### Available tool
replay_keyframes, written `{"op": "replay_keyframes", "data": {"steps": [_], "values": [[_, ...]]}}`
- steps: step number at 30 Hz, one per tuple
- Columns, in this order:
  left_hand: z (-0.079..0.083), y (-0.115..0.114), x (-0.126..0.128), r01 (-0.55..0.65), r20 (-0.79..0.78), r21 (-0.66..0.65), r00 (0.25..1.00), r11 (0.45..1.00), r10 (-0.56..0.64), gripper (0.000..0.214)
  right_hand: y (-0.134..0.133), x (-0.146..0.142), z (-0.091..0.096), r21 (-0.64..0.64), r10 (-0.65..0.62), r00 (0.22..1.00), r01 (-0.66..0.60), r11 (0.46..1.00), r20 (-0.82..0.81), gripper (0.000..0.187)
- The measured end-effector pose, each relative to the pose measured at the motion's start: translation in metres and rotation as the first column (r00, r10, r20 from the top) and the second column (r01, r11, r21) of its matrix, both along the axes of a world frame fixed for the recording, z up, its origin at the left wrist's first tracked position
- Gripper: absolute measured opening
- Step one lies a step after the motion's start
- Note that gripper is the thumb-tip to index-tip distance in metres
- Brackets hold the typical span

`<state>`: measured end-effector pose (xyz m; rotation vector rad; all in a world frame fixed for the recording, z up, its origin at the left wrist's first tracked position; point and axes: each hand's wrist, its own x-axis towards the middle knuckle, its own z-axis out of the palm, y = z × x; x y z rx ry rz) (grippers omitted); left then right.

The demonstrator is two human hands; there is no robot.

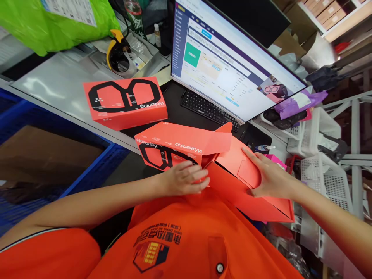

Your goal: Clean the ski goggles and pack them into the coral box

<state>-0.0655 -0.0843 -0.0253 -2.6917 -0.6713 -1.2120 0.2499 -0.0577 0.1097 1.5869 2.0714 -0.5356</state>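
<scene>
My right hand (267, 174) grips a plain coral-red cardboard box (241, 193) with a raised flap, its thumb and fingers spread across the top. This box is tilted against my body. Its left end meets the open end of a printed "Wakening" box (174, 135) lying on the desk. In front of that open end is my left hand (186, 178), fingers loosely bent and apart, slightly blurred. Nothing shows in it, and I cannot tell whether its fingertips touch the cardboard. A second, closed "Wakening" box (126, 101) lies farther back on the left.
A lit monitor (221, 58) and black keyboard (206, 108) stand behind the boxes. At the back left are a green plastic bag (64, 27), a yellow-and-black tape dispenser (117, 54) and a bottle (134, 17). White baskets (325, 182) stand on the right, with a purple bag (302, 102).
</scene>
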Motion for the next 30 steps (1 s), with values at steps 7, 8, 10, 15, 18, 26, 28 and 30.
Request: {"op": "replay_keyframes", "data": {"steps": [7, 8, 10, 15, 18, 26, 28, 30], "values": [[0.063, 0.045, 0.030, -0.443, -0.401, -0.645, 0.890, 0.622, 0.219, 0.034, 0.001, -0.009, 0.005, -0.081, -0.034, 0.998, 0.038, 0.996, 0.057, 0.133], [0.069, 0.048, 0.035, -0.489, -0.484, -0.643, 0.856, 0.590, 0.182, 0.030, 0.002, -0.011, 0.006, -0.106, -0.038, 0.998, 0.044, 0.993, 0.055, 0.131], [0.074, 0.051, 0.041, -0.545, -0.587, -0.591, 0.796, 0.595, 0.146, 0.031, 0.003, -0.012, 0.007, -0.147, -0.045, 0.998, 0.052, 0.988, 0.048, 0.129], [0.058, 0.046, 0.042, -0.521, -0.585, -0.424, 0.782, 0.741, 0.215, 0.023, -0.003, -0.007, 0.004, -0.079, 0.011, 1.000, -0.011, 0.997, 0.001, 0.128], [0.046, 0.036, 0.036, -0.462, -0.439, -0.286, 0.842, 0.839, 0.314, 0.023, -0.011, -0.006, 0.002, 0.017, 0.101, 0.993, -0.100, 0.995, -0.059, 0.130], [0.047, -0.008, 0.014, -0.373, -0.134, -0.061, 0.922, 0.926, 0.363, 0.012, -0.007, -0.009, -0.013, 0.166, 0.235, 0.960, -0.210, 0.963, -0.150, 0.132], [0.045, -0.011, 0.013, -0.396, -0.118, -0.047, 0.914, 0.917, 0.389, 0.015, 0.000, -0.012, -0.016, 0.185, 0.255, 0.956, -0.227, 0.956, -0.143, 0.132], [0.041, -0.008, 0.015, -0.431, -0.096, -0.029, 0.899, 0.902, 0.427, 0.019, 0.009, -0.018, -0.017, 0.171, 0.252, 0.960, -0.230, 0.958, -0.118, 0.132]]}}
